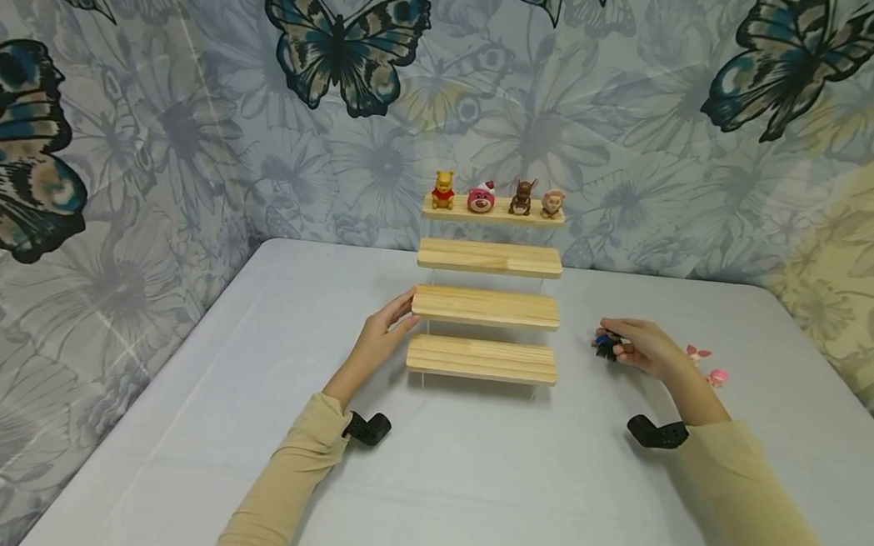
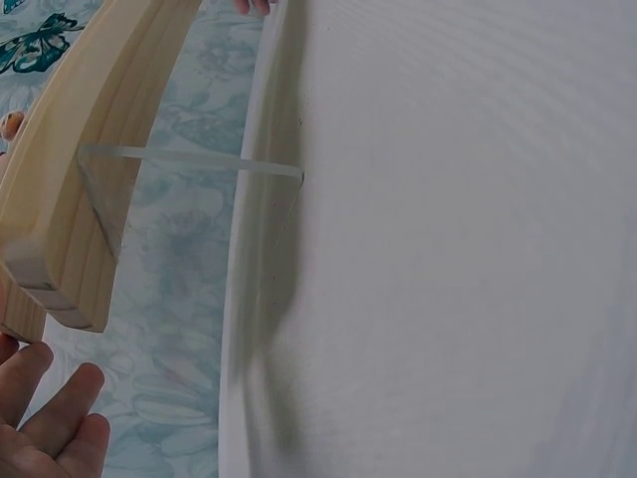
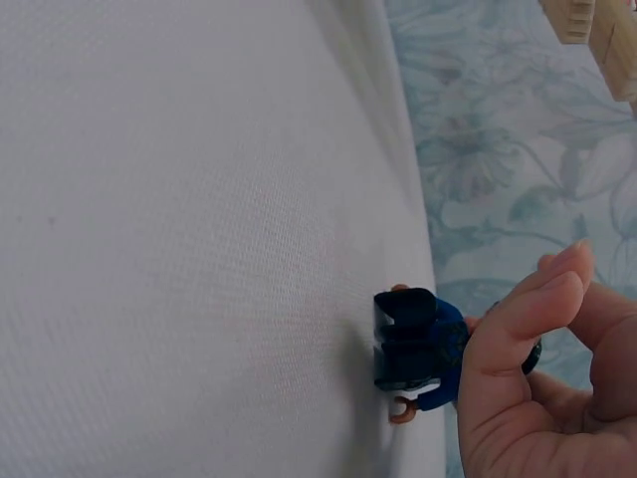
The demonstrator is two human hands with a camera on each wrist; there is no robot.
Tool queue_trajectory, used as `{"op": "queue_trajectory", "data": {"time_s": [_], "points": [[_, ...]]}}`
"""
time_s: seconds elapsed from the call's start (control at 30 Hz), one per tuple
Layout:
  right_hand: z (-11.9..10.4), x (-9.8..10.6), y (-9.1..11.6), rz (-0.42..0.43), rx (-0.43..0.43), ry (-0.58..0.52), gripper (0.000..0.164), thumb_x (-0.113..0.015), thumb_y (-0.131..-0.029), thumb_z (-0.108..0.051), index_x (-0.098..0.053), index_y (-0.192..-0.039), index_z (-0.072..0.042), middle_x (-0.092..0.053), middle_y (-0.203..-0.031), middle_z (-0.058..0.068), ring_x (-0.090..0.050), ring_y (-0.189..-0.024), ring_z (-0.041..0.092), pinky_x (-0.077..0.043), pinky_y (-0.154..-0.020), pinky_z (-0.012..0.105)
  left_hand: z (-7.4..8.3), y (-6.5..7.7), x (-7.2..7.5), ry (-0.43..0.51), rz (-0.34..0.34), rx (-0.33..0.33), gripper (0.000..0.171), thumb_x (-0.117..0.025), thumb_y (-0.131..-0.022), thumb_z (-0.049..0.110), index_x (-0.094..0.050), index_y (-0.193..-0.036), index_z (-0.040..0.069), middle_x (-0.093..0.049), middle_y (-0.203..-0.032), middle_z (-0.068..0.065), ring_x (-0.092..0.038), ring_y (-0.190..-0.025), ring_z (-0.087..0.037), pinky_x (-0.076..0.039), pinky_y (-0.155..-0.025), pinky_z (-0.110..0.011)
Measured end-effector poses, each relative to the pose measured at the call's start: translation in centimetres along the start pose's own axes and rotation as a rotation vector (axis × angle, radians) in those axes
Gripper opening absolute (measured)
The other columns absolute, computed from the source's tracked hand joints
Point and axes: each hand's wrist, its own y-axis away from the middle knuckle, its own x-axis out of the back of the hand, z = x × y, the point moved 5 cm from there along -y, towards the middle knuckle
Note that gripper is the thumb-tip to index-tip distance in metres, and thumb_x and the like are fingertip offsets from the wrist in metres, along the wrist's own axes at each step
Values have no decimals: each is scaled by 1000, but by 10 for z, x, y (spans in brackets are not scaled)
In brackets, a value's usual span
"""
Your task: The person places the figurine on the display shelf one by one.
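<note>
wooden shelves (image 1: 487, 307) have four toys (image 1: 481, 198) up top and none below yet. right of them, the right hand (image 1: 646, 346) has its grip pinched around a blue toy (image 3: 413, 344); the left hand (image 1: 382, 332), fingers loose, touches their left side. two pink toys (image 1: 717, 378) seem left on the counter (image 1: 470, 467).

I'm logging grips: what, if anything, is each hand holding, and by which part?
The right hand holds a small blue figure by its head end. The left hand is at a wooden shelf's left end; whether it grips cannot be told.
</note>
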Motion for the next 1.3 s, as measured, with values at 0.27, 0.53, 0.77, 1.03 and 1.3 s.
{"op": "queue_trajectory", "data": {"time_s": [0.27,0.53,0.77,1.03,1.3], "points": [[-2,-3,5,12,53,23,58,-43,-96,-22,-19,-135,14,-49,-95,6,-51,-56,1,-48,-52,15,-26,-5,-3,0,10,-9,48,-53,-91,10,-36,-133,-7,-41,-131,-21,-44,-116,-31,-34,-97,-38],[-1,-1,12,39,57,-15,57,-41,-97,-19,-15,-139,9,-34,-122,18,-53,-57,2,-49,-54,16,-40,-8,-7,-29,20,21,49,-53,-92,18,-37,-135,1,-43,-131,-13,-44,-117,-22,-36,-97,-32],[0,0,13,48,66,-15,59,-46,-95,-20,-18,-138,10,-38,-116,15,-52,-58,3,-49,-54,17,-39,-7,-6,-25,20,30,50,-53,-92,19,-37,-135,1,-44,-131,-13,-44,-117,-23,-36,-97,-35],[-1,-1,13,10,110,-110,60,-48,-94,-17,-17,-136,13,-58,-93,-2,-48,-52,4,-45,-48,17,-39,-5,-7,-17,14,36,50,-53,-91,19,-37,-135,1,-44,-131,-14,-44,-116,-24,-37,-96,-38],[-7,-1,13,1,158,-197,28,-52,-93,-16,-51,-119,-5,-62,-92,-1,-39,-48,3,-35,-41,16,-5,0,-3,-10,-3,8,47,-51,-92,7,-34,-131,-11,-41,-129,-25,-43,-116,-34,-35,-95,-47]]}}
